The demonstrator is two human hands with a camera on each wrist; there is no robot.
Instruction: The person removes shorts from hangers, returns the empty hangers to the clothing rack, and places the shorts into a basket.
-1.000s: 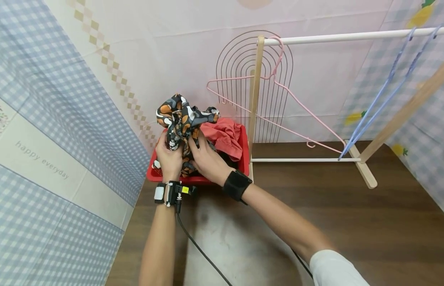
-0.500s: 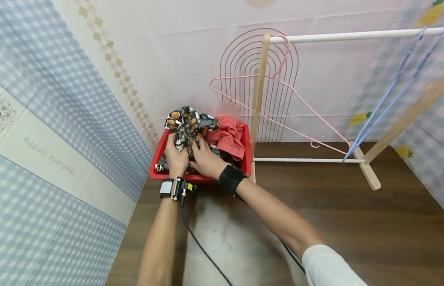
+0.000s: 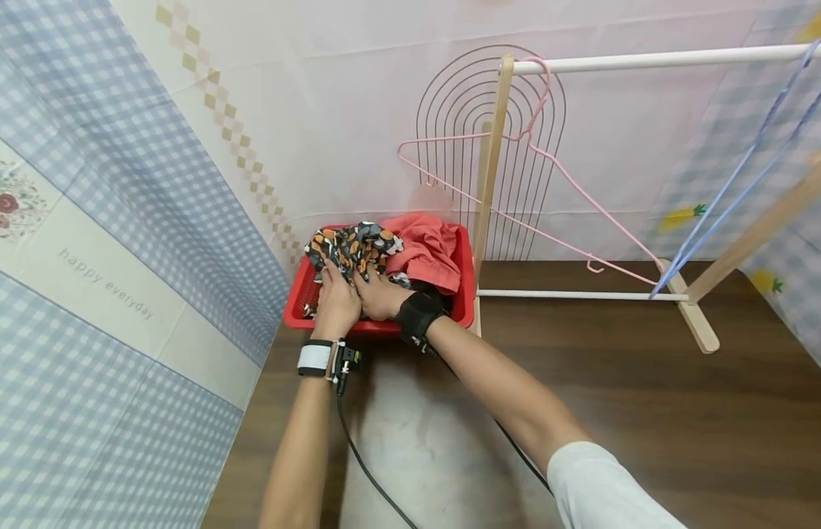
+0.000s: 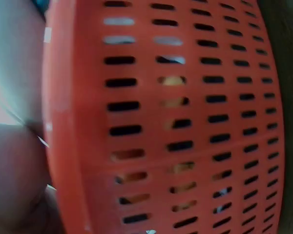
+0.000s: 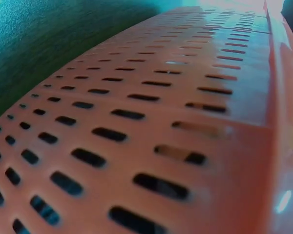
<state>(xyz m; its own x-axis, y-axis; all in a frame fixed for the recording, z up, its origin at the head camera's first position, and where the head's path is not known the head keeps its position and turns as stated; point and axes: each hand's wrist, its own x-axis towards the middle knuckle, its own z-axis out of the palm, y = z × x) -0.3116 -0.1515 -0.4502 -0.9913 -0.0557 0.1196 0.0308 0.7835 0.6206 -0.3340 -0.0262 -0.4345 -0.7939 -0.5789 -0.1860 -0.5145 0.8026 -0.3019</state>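
A crumpled cloth garment [image 3: 350,244], patterned in black, orange, white and grey, lies in the left part of a red slotted basket [image 3: 468,283]. My left hand [image 3: 337,303] reaches over the basket's front rim, its extended fingers on the near left side of this garment. Just to its right, my right hand [image 3: 381,295] rests with spread fingers on the same garment; some fingertips are hidden in the folds. A coral-red garment [image 3: 423,250] fills the basket's right side. Both wrist views face the basket's outer wall [image 4: 185,141], with patterned cloth showing through its slots.
A wooden rack with a white rail [image 3: 622,62] stands right of the basket. A pink hanger [image 3: 569,176] hangs at its left end and blue hangers [image 3: 741,173] farther right. A checked curtain [image 3: 119,147] borders the left side. Cables trail from both wrists.
Both hands have lowered the bunched patterned garment into the basket, where it now lies flatter. The left hand's fingers have straightened on it. The head view has shifted slightly left.
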